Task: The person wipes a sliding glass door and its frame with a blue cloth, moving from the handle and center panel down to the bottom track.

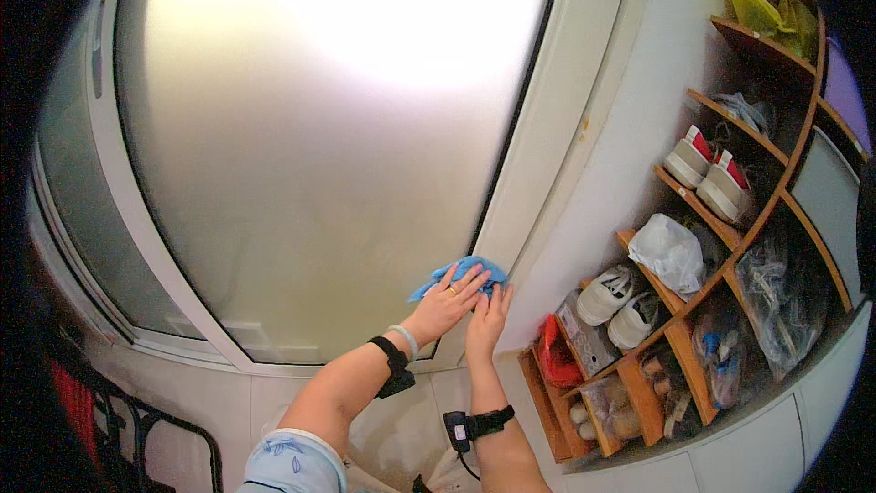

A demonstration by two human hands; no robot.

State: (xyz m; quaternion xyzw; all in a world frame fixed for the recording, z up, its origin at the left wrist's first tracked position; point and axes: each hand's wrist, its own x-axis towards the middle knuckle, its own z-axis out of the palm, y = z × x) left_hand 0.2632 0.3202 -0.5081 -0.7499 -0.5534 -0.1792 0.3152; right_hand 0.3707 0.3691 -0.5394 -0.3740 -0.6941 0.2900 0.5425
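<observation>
A blue cloth (472,267) lies bunched against the white frame (530,157) of a frosted glass door, near the lower right corner of its pane (315,185). My left hand (445,305), with a ring on one finger and a bangle at the wrist, presses the cloth with its fingers spread. Just to the right, my right hand (489,322) has its fingertips on the cloth's lower edge, fingers pointing up. Both wrists wear black straps. The cloth hides part of the frame, and the palms face away from view.
A wooden shoe rack (725,267) with sneakers (705,174), white shoes (616,305) and plastic bags (667,253) stands along the right wall. At lower left is a black metal frame (178,424) beside something red (74,397). Pale tiles (274,397) cover the floor.
</observation>
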